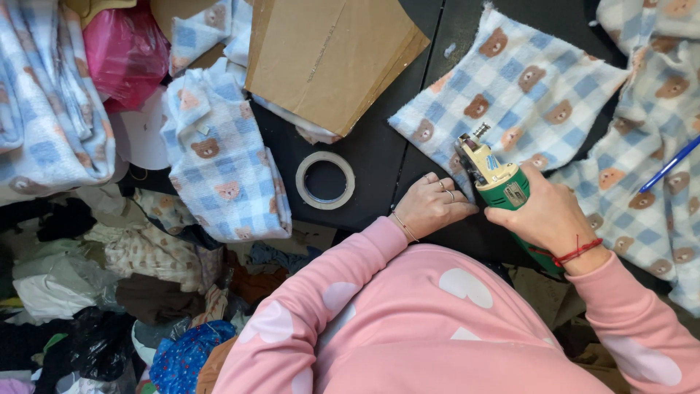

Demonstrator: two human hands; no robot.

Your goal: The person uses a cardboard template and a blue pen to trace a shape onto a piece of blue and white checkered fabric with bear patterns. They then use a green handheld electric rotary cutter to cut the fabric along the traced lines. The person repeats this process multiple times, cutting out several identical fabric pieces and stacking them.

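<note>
My right hand [545, 213] grips a green electric fabric cutter [496, 177] with a cream-coloured head, its blade end at the near edge of a blue-and-white checked fleece piece with bear prints [510, 91]. My left hand [430, 206] lies flat on the black table [375, 157] just left of the cutter, fingers curled, touching the fabric's edge. I wear pink sleeves with pale hearts and a red string on the right wrist.
A roll of tape [325, 180] lies left of my hands. Cardboard sheets [328, 55] rest at the back. More bear-print fleece lies folded at left [219, 160] and spread at right [656, 146], with a blue pen [671, 164]. Fabric scraps [131, 277] pile below.
</note>
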